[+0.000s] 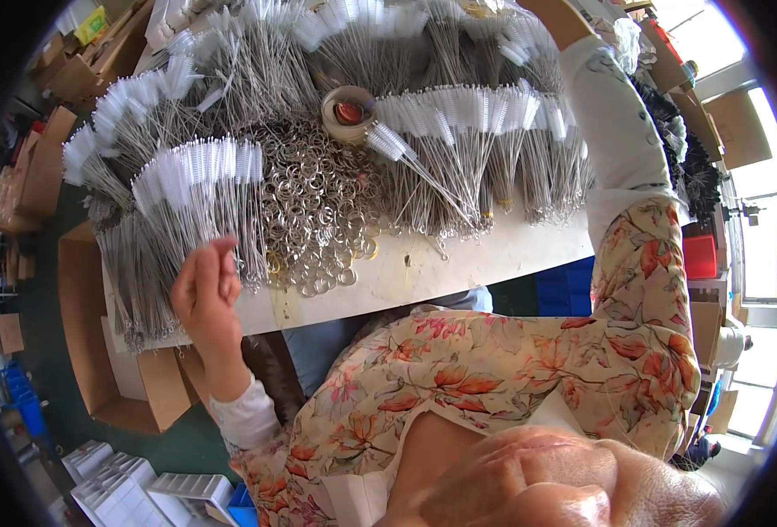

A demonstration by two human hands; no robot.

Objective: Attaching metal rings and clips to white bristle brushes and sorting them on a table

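Note:
My left hand is at the near left of the table, its fingers curled and pressed together. Whether something small is between them I cannot make out. Just beyond it stands a dense bunch of straw-cleaning brushes with white bristles and thin wire handles. To the right of these brushes lies a heap of metal rings. A few loose brushes lie slanted beside the heap, over another brush bunch. My right arm reaches forward along the right side, and its hand is beyond the upper edge.
More brush bunches fill the far side of the white table. A tape roll with something red inside sits behind the rings. An open cardboard box stands at the left on the floor, with white plastic bins nearer me.

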